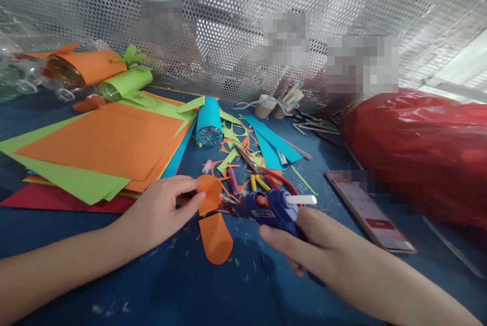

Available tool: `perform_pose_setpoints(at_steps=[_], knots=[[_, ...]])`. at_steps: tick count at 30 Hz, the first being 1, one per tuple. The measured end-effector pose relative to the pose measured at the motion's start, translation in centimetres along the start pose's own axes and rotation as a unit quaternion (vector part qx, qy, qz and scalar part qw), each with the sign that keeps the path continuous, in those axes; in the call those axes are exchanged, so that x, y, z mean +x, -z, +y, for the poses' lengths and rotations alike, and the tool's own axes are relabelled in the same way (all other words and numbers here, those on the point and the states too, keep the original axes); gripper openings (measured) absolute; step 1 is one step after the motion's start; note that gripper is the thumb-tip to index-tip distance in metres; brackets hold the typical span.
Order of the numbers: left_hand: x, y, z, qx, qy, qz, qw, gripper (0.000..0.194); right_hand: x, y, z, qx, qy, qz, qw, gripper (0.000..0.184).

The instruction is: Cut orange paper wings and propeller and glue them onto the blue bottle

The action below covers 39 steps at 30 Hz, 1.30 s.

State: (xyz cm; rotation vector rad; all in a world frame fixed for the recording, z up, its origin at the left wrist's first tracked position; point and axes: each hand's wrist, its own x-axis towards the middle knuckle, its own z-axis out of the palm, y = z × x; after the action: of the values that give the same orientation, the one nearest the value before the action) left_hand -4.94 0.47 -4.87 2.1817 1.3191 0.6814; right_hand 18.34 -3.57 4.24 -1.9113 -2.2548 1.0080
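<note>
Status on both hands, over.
Left hand pinching rounded orange paper piece. Right hand gripping blue plastic glue gun, pointed toward piece. Red-handled metal scissors just beyond gun.

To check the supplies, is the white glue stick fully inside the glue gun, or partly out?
Partly out: the white glue stick juts from the rear of the blue glue gun.

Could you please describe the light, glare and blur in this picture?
Head view: pale glare streaks the shiny red plastic bag; pixelated blocks cover patches of the silver perforated metal sheet; soft shadow darkens the dark blue tabletop below the right hand; the label on the dark blue plastic glue gun is too blurred to read.
</note>
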Motion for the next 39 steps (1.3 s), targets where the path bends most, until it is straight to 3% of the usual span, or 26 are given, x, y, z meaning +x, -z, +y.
perform_pose_setpoints(at_steps=[9, 17, 24, 32, 39], knots=[[-0.2, -0.1, -0.2, 0.010, -0.004, -0.002, 1.000, 0.029, 0.2, -1.5, 1.0, 0.036, 0.011, -0.001, 0.999, 0.046], [-0.1, 0.0, -0.1, 0.009, -0.003, 0.005, 1.000, 0.031, 0.1, 0.0, -0.1, 0.011, -0.001, -0.006, 1.000, 0.044], [-0.2, -0.1, -0.2, 0.005, 0.000, 0.000, 1.000, 0.031, 0.3, -0.1, 0.2, -0.011, 0.020, 0.020, 1.000, 0.045], [-0.2, -0.1, -0.2, 0.001, 0.001, -0.002, 1.000, 0.030, 0.2, 0.1, 0.3, -0.013, 0.014, 0.008, 1.000, 0.045], [-0.1, -0.1, -0.2, 0.008, 0.000, -0.002, 1.000, 0.031, 0.2, -0.5, 0.4, 0.059, -0.002, -0.036, 0.998, 0.041]])
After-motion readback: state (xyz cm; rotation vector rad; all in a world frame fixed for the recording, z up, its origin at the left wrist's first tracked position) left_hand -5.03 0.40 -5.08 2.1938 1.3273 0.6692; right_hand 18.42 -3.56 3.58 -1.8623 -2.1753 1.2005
